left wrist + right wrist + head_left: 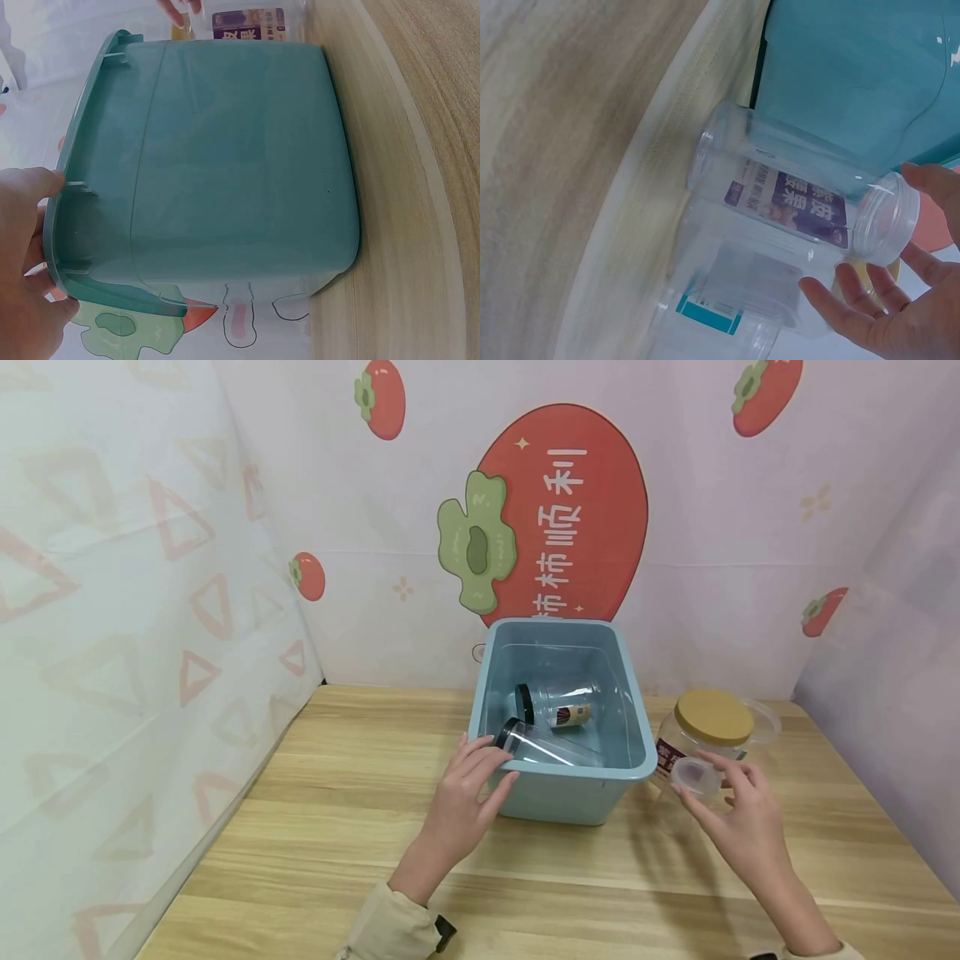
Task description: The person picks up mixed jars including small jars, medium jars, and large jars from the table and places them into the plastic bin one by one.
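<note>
My left hand (pixel 461 797) grips the front left corner of the rim of a light blue plastic bin (pixel 570 797). In the left wrist view its fingers curl over that rim. My right hand (pixel 750 835) pinches the top of a clear plastic jar (pixel 678 814) between thumb and fingers, just right of the bin. In the right wrist view this jar (pixel 817 154) stands on the table beside the bin wall. Inside the bin lie two clear jars with black lids, a tall one (pixel 558 752) in front and a labelled one (pixel 573 697) behind.
A large clear jar with a yellow lid (pixel 714 717) and purple label stands behind the right hand. Another clear round container (pixel 763 724) is behind it. The wooden table (pixel 315 827) meets a patterned cloth (pixel 697 610) at the back and fabric walls at the sides.
</note>
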Tool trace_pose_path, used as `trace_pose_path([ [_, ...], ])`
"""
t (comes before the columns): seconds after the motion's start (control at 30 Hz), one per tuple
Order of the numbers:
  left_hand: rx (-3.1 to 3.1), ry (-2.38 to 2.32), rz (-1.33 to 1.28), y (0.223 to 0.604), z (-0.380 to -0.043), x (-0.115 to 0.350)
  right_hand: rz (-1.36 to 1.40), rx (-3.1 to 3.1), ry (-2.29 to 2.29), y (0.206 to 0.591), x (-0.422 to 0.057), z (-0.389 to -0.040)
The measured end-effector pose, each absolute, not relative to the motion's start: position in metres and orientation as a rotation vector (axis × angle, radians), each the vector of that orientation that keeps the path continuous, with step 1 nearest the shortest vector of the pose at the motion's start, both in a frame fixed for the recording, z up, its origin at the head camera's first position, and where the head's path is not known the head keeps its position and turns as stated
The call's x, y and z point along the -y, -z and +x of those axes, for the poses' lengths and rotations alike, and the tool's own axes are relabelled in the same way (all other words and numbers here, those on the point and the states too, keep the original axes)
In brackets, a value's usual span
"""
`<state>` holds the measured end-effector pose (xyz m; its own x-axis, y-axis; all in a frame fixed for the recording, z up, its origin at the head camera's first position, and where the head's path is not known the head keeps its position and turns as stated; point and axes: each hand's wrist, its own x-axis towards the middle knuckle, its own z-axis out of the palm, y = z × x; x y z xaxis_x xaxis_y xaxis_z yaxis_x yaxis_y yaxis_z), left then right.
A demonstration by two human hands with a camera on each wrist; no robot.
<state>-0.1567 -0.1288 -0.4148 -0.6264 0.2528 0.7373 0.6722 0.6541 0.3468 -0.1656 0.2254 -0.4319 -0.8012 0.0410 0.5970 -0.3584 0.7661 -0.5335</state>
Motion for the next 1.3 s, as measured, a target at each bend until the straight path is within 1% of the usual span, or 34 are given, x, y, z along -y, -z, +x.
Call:
trace_pose_path([
  [0.87,2.195,0.825,-0.719,0.415,-0.158,0.128,0.245,2.415,-0.973,0.446,-0.223,-0.166],
  [1.3,2.211,0.827,-0.707,0.416,-0.156,0.129,0.313,2.325,-1.063,0.453,-0.218,-0.17],
])
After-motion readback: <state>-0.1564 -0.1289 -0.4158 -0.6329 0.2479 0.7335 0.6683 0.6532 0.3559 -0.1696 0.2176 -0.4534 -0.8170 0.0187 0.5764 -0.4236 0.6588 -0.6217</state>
